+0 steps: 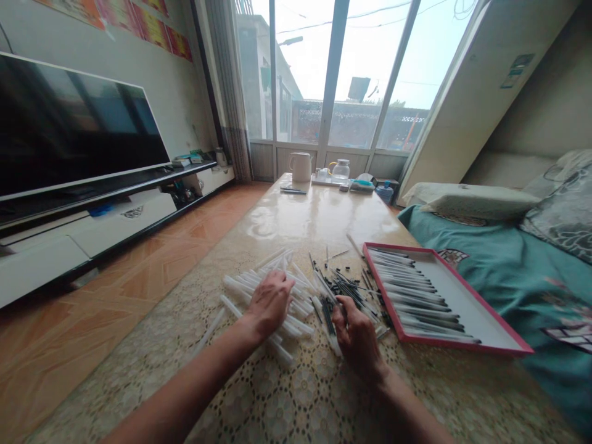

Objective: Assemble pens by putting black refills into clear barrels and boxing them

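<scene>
One slim pen-like piece (325, 286) is pinched by the right hand (355, 332), beside black parts (346, 286). White tubes (238, 285) are partly covered by the bent left hand (271, 300); its grip cannot be told. Farther, a pale jug (302, 167) is seen.

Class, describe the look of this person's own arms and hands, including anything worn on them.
The left hand and right hand wear no gloves. The left forearm and right forearm are bare, with no sleeves in view. No watch or bracelet shows at either wrist. Rings cannot be ruled out, since some fingers are hidden.
</scene>
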Motion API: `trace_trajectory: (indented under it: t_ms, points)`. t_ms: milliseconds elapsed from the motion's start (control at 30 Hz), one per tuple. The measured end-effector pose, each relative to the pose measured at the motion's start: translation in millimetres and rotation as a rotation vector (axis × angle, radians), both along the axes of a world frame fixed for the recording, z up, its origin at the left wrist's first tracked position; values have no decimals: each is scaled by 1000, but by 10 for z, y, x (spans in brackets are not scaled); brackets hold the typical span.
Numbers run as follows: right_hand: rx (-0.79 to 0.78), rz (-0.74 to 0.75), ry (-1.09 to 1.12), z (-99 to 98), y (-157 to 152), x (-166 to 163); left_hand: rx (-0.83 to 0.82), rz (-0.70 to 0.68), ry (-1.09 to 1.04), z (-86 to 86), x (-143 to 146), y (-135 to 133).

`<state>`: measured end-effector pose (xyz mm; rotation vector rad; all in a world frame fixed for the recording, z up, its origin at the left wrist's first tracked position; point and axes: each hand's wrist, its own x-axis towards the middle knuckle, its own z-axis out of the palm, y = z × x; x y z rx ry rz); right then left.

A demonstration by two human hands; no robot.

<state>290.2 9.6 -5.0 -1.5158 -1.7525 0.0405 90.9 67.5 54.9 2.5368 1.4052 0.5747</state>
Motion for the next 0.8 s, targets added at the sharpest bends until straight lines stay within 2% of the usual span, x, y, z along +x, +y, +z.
trace_trajectory:
  t_ms: [133, 333, 500, 667, 733, 800]
  points:
    - [-1, 19, 5, 15, 6, 2, 85, -11, 66, -92, 42, 157]
    - [-20, 13, 14, 50, -10, -10, 153, -7, -4, -151, 13, 155]
    - [-19, 82, -15, 103, -52, -37, 202, 86, -419, -162, -107, 4]
    - [-21, 128, -65, 120, -88, -80, 30, 129, -677, -221, -164, -149]
    - [-6, 162, -76, 132, -105, -93, -150, 197, -858, -214, -180, -187]
    - [10, 205, -96, 152, -129, -108, -413, 263, -1090, -190, -202, -229]
